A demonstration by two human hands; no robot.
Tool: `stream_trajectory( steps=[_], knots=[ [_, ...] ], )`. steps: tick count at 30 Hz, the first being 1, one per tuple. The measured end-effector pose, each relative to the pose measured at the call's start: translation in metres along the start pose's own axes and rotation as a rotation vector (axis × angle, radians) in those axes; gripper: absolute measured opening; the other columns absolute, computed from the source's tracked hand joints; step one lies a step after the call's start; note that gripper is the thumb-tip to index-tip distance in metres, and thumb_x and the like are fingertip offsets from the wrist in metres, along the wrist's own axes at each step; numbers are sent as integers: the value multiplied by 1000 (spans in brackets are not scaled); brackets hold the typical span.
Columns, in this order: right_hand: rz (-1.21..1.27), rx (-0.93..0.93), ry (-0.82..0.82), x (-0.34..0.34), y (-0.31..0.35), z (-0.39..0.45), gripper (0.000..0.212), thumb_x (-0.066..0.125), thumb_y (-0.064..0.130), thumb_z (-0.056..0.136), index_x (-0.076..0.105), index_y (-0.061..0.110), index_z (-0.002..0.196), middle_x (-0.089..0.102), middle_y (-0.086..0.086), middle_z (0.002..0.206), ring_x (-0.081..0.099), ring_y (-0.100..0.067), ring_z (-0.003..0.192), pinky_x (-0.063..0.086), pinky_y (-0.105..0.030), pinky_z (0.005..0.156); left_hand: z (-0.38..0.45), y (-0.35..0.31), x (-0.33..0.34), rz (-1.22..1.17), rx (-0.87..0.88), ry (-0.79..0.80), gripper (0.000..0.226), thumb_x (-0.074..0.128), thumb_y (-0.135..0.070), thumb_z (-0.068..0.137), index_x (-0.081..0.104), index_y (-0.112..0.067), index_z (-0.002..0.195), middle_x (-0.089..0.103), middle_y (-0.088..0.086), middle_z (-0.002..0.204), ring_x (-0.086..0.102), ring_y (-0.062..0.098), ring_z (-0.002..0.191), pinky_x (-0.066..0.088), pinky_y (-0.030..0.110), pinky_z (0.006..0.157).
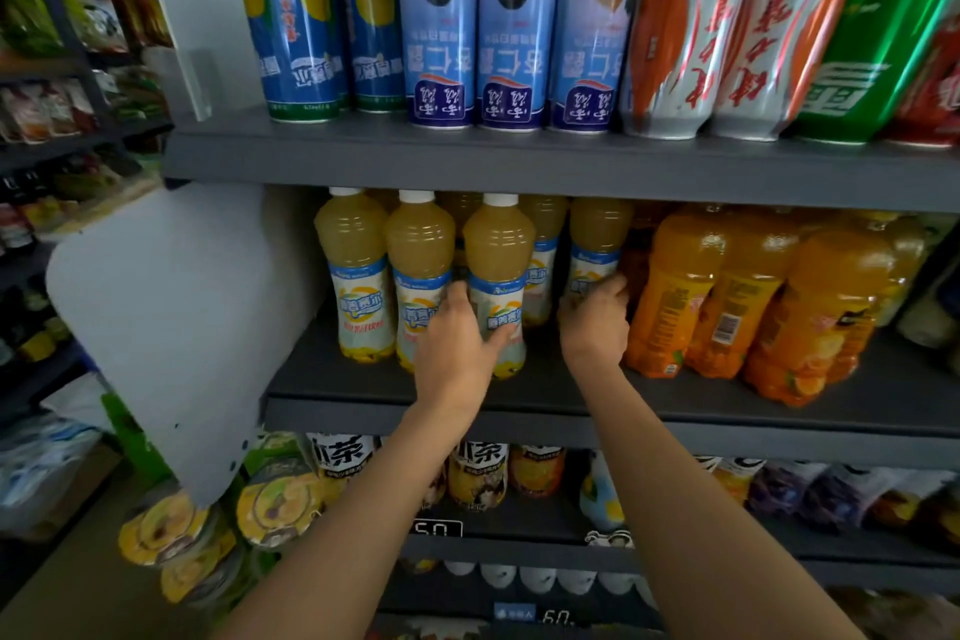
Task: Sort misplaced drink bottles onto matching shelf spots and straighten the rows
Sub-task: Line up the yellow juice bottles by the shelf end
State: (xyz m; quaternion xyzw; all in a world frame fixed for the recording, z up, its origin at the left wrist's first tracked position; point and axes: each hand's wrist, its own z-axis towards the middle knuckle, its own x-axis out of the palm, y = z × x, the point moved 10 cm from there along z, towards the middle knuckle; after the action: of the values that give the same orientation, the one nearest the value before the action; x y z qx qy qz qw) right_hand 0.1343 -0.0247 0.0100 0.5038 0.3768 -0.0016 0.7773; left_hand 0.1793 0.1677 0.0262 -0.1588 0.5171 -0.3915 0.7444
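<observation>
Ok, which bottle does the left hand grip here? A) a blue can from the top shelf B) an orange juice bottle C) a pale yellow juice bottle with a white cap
C: the left hand wraps the front pale yellow bottle, beside its matching row.

You are standing in a retail shop, at a drinks aisle. Evidence: dark grey tiered shelving (519,166) stocked in rows by product, with tall blue cans (441,26) and silver-and-orange cans (685,36) on the upper tier, pale yellow juice bottles (358,270) beside orange juice bottles (675,286) on the middle tier. Price tags (438,529) sit on a lower shelf edge. A second rack of packaged snacks (47,109) stands to your left
</observation>
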Motion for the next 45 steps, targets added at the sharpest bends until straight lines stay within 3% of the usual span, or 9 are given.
stream_trajectory(
  steps=[3,7,17,21,24,26,30,35,45],
  knots=[
    [143,-114,-105,-7,0,-31,63,60,18,89,27,3,140,35,-16,141,50,-34,117,44,-35,85,0,2,-1,-25,15,-11,57,70,-38,80,46,-10,123,62,7,117,59,24,108,47,34,81],
    [202,-425,176,22,20,-65,55,61,10,87,39,5,138,56,-13,127,57,-27,111,45,-29,87,0,-3,6,-76,54,-2,55,72,-39,78,48,-10,118,65,8,111,62,24,103,51,37,82],
    [60,-316,-16,-27,-11,-43,48,56,4,90,40,1,135,49,-16,131,52,-32,114,42,-29,81,-10,-61,57,-86,166,197,57,62,-36,88,38,-14,134,59,9,124,59,24,111,50,35,87],
    [135,-471,-238,-50,18,-83,30,59,3,86,52,4,116,55,-11,113,62,-24,82,41,-20,60,-37,-19,-17,-277,216,-235,38,63,-26,85,52,-8,117,55,6,108,51,8,95,39,8,84],
    [147,-529,33,2,50,-87,27,58,7,89,56,6,117,66,-9,101,65,-20,86,50,-25,71,-43,46,-52,-283,-23,-428,42,68,-23,82,49,-3,114,48,8,109,45,10,97,41,19,90],
    [159,-389,217,47,53,-66,38,57,12,91,49,6,128,66,-15,105,66,-26,93,54,-36,81,-32,62,-47,-172,-80,-346,56,70,-29,81,46,-2,123,49,12,116,46,19,108,42,35,93],
    [117,-207,362,98,49,-35,54,59,18,90,36,10,138,62,-19,116,63,-35,102,54,-51,79,-12,58,-35,69,-7,-192,64,65,-40,83,45,-4,131,55,12,120,50,27,114,40,38,91],
    [41,-274,235,97,68,-24,33,58,18,91,57,3,120,64,-17,115,60,-30,106,47,-34,84,-3,58,-36,131,33,-143,64,65,-43,82,48,-2,128,53,14,118,51,29,111,44,37,89],
    [60,-275,272,103,75,-33,37,53,8,92,50,4,129,62,-17,119,57,-31,112,46,-34,90,-1,62,-35,81,39,-136,62,68,-40,81,49,-3,127,52,13,117,52,28,109,44,38,89]
  ],
)
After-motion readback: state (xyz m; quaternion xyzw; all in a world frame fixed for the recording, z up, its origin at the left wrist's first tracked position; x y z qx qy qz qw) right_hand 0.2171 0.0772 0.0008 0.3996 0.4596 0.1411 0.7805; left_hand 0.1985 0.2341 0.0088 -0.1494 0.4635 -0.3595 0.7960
